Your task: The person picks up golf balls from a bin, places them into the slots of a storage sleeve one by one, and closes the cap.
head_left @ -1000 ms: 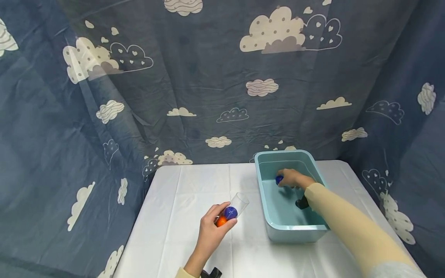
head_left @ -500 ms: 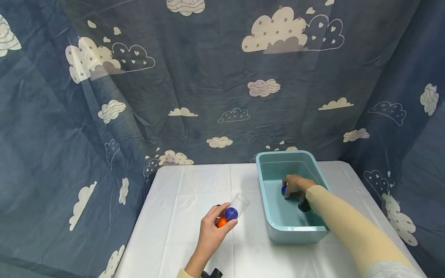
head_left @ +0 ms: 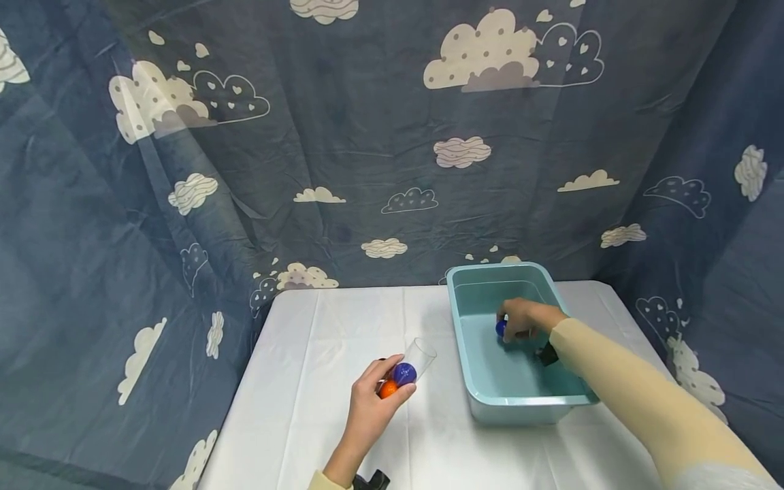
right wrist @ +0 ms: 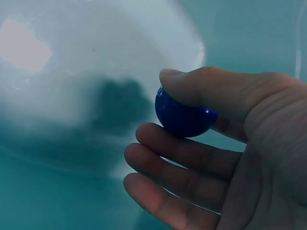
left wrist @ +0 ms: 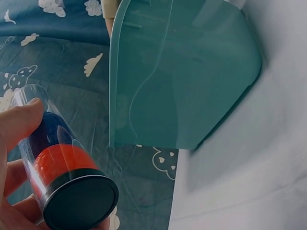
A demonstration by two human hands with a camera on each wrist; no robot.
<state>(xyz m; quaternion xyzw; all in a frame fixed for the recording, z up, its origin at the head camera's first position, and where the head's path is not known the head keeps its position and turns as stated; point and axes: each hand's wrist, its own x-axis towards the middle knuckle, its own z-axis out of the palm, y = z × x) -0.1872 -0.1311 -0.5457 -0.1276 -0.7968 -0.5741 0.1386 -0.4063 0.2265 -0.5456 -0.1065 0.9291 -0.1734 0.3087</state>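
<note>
My left hand [head_left: 370, 401] holds a tilted clear plastic tube [head_left: 424, 352] over the white table. An orange ball [left wrist: 62, 163] sits against the tube's dark end cap [left wrist: 81, 201], with a blue ball [head_left: 404, 373] beside it toward the other end. Inside the light teal bin [head_left: 520, 401], my right hand [head_left: 528, 317] pinches another blue ball [right wrist: 184, 115] between thumb and fingers. The other fingers of that hand are spread below the ball in the right wrist view. Some of the tube is hidden behind the left fingers.
The bin's walls surround the right hand, and its side [left wrist: 192, 76] stands close to the tube in the left wrist view. A white cloth covers the table [head_left: 343, 327]. Dark blue cloud-patterned curtains [head_left: 343, 238] close off the back and both sides.
Within the bin, my right hand and its blue ball have shifted a little to the right and nearer since a second ago. The left hand and tube have stayed nearly still.
</note>
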